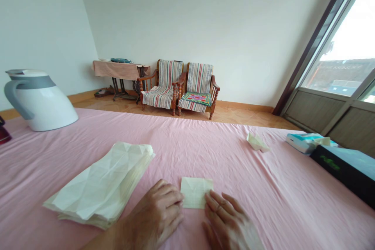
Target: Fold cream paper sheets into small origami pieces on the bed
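Note:
A small, cream-coloured square of folded paper (195,193) lies on the pink cloth in front of me, with faint crease lines across it. My left hand (159,213) is closed, its bent fingertips on the paper's left edge; its thumb is hidden. At the right edge, my right hand (225,218) rests with fingers stretched out, and the fingertips touch the paper. To the left of my left hand is a thick stack of creased paper sheets (102,181). Farther off to the right sits a small folded paper piece (257,142).
A white and grey jug (48,101) stands at the left, near a dark red object (3,133). On the right are a tissue pack (303,142) and a black box (342,168). Beyond the cloth-covered surface (181,140) stand two wooden chairs (199,82) and a small draped table (117,69).

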A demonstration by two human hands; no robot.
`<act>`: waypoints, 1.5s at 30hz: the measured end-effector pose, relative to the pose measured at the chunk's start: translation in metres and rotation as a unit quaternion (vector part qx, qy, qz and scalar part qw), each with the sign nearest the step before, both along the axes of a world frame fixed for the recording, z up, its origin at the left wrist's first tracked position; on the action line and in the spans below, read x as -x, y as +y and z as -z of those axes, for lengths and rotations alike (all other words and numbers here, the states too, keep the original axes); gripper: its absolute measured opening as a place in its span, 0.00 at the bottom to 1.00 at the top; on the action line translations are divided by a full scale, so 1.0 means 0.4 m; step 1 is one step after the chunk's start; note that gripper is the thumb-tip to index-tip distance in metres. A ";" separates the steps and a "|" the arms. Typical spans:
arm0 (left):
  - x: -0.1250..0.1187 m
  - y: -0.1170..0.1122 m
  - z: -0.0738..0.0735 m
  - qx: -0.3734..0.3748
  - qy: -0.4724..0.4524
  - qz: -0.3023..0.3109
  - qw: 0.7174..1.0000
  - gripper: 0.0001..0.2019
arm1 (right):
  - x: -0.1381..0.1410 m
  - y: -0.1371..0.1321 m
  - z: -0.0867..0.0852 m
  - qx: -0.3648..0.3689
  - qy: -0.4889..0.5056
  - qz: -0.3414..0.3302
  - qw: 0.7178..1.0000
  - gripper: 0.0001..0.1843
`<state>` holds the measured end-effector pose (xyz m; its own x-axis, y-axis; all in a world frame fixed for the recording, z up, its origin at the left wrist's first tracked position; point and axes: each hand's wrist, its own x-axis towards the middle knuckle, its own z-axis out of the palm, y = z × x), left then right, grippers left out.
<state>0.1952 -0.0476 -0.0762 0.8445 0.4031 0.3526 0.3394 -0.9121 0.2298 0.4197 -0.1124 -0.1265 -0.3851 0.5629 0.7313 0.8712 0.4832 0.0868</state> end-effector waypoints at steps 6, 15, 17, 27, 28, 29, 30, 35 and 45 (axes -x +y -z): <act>-0.006 0.007 0.015 0.045 0.007 -0.056 0.997 0.03 | 0.014 0.001 0.017 -0.004 0.055 0.035 0.998 0.13; -0.032 0.011 -0.027 -0.075 0.128 -0.015 0.989 0.05 | -0.016 0.005 0.000 0.021 0.017 0.042 0.999 0.15; -0.036 0.012 -0.025 -0.129 0.138 -0.002 0.982 0.07 | -0.017 0.002 -0.019 0.027 -0.009 0.026 0.999 0.15; -0.070 -0.032 -0.009 -0.180 0.073 -0.007 0.981 0.10 | 0.010 0.008 -0.019 0.044 -0.035 -0.072 0.996 0.16; -0.067 -0.030 -0.008 -0.162 0.076 -0.001 0.984 0.09 | 0.013 0.010 -0.010 0.038 -0.022 -0.074 0.996 0.16; -0.062 -0.026 -0.007 -0.144 0.079 0.009 0.986 0.07 | 0.015 0.011 -0.003 0.016 -0.002 -0.075 0.997 0.15; -0.057 -0.020 -0.007 -0.125 0.081 0.018 0.989 0.06 | 0.015 0.012 0.002 0.004 -0.009 -0.085 0.996 0.15; -0.033 -0.005 -0.015 -0.040 0.077 0.033 0.996 0.05 | 0.000 0.002 -0.001 -0.013 -0.043 -0.043 0.998 0.13; -0.014 -0.018 -0.035 -0.001 0.062 0.045 0.997 0.04 | -0.031 -0.016 -0.003 -0.016 -0.074 0.068 0.995 0.15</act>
